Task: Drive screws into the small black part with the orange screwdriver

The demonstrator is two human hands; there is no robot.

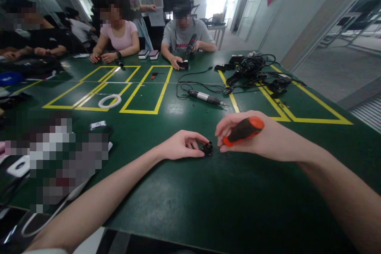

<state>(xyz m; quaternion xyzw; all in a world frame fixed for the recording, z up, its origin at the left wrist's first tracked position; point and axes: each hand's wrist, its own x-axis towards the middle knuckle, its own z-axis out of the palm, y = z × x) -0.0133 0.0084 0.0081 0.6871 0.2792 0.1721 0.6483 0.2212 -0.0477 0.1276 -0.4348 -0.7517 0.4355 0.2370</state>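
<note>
A screwdriver (244, 131) with an orange and black handle is gripped in my right hand (262, 143). Its thin shaft points down and left, toward a small dark round part (207, 149) on the green table (166, 194). Thumb and fingertips of my left hand (183, 145) close on the left side of that part and keep it against the tabletop. The part has a short tube-like top; its exact kind does not show. Whether the screwdriver's tip touches it is too small to tell.
Beyond my hands lies an electric screwdriver (205, 97) with its cord. Tangled black cables (250, 69) are heaped at the back right. A white ring-shaped coil (109, 101) rests inside yellow tape lines. Across the table, a person (186, 33) handles a tool; others sit left.
</note>
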